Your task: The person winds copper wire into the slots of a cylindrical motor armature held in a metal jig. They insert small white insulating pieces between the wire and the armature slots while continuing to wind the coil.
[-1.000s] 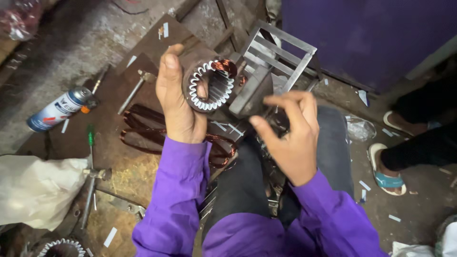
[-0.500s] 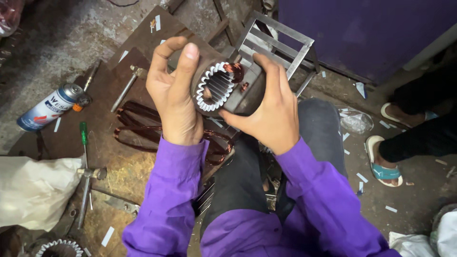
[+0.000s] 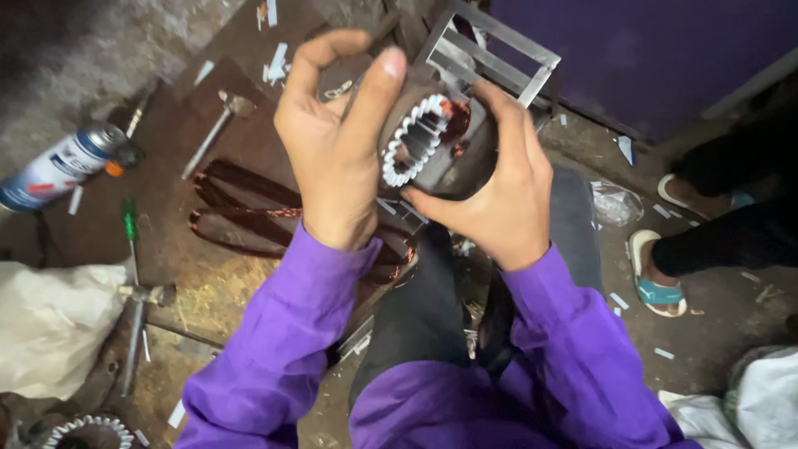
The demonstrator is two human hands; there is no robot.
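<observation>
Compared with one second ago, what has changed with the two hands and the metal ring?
The right hand, a second ago down near the lap and off the toothed metal ring, has come up and taken hold of its right side. The left hand keeps its grip, with the thumb now across the ring's front. The spray can, the hammer and the green screwdriver lie as before.

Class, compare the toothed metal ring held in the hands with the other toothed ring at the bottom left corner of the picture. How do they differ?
The held stator ring is lifted and tilted, gripped by the left hand and right hand; the floor ring lies flat, untouched. The held stator ring shows whole, with copper winding at its far side; the floor ring is cut off by the frame edge. Both have pale inward-pointing teeth.
</observation>
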